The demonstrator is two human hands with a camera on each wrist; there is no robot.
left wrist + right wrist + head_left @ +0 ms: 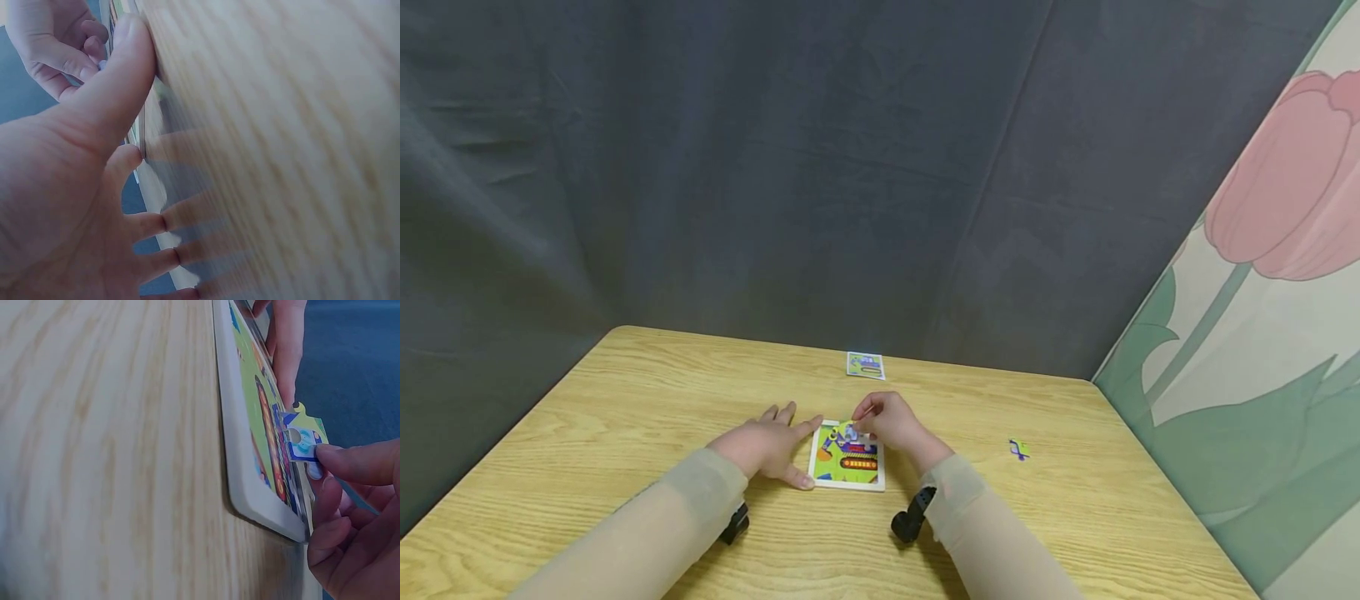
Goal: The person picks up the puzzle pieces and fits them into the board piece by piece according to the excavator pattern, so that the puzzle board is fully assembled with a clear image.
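Note:
A white-framed jigsaw puzzle [850, 487] with a colourful digger picture lies on the wooden table. My left hand [767, 446] rests flat beside it with fingers spread, the thumb and index finger touching the frame's left side. Between thumb and fingers, my right hand [891, 423] pinches a puzzle piece [304, 439] over the upper part of the picture. In the right wrist view that piece stands tilted up from the board, its lower edge close to the picture; whether it touches cannot be told. Fingertips of the right hand hide part of the piece.
A small printed card [866, 365] with a similar digger picture lies near the table's far edge. Off to the right is a loose puzzle piece [1019, 450] in green and purple. A dark curtain [775, 167] hangs behind the table [647, 400].

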